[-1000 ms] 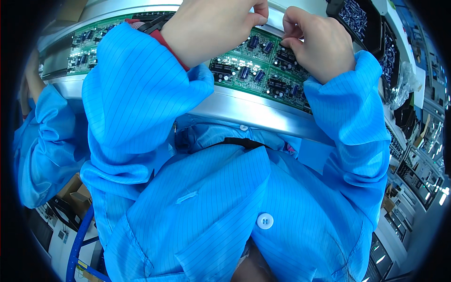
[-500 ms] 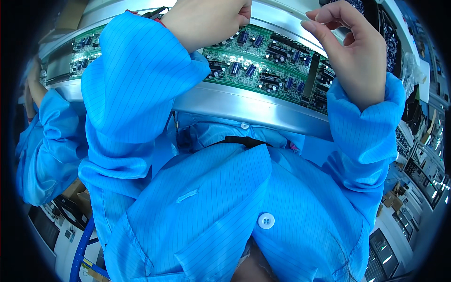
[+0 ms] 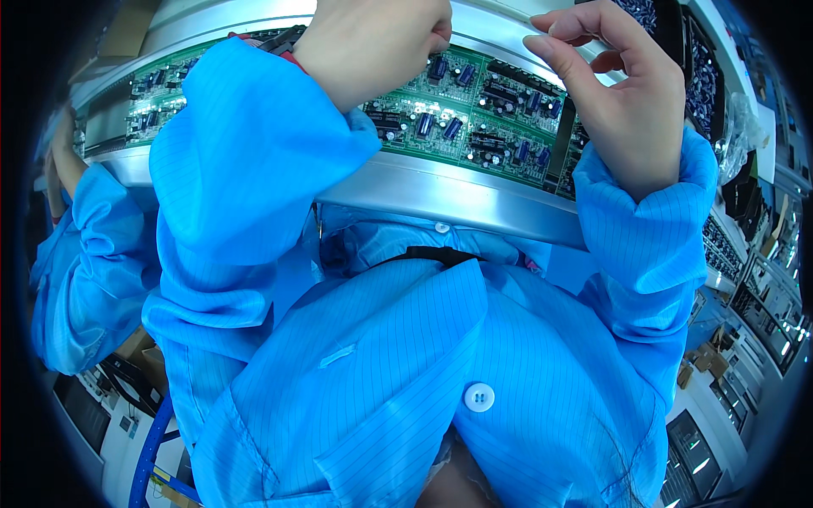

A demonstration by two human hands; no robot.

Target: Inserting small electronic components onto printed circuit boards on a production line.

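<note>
My left hand [image 3: 373,49] is closed in a curl above the row of green circuit boards [image 3: 504,127]. Its fingertips are turned away at the upper edge, so anything inside them is hidden. A dark and red band circles that wrist. To the right, my right hand [image 3: 631,93] hovers over the boards' far side, thumb and fingertips brought close together in a pinch. Whatever it may hold is too small to make out. The boards carry blue capacitors [image 3: 425,124] and black parts, and they lie along a metal rail [image 3: 457,188].
Bins of small dark-blue parts [image 3: 703,80] stand at the far right beside clear plastic wrap [image 3: 741,135]. At the left, another person's sleeved arm [image 3: 106,229] reaches to the line. A cardboard box [image 3: 127,30] sits at the back left.
My right hand has moved a little left, toward my left hand, its fingers still drawn together. My left hand has barely shifted.
</note>
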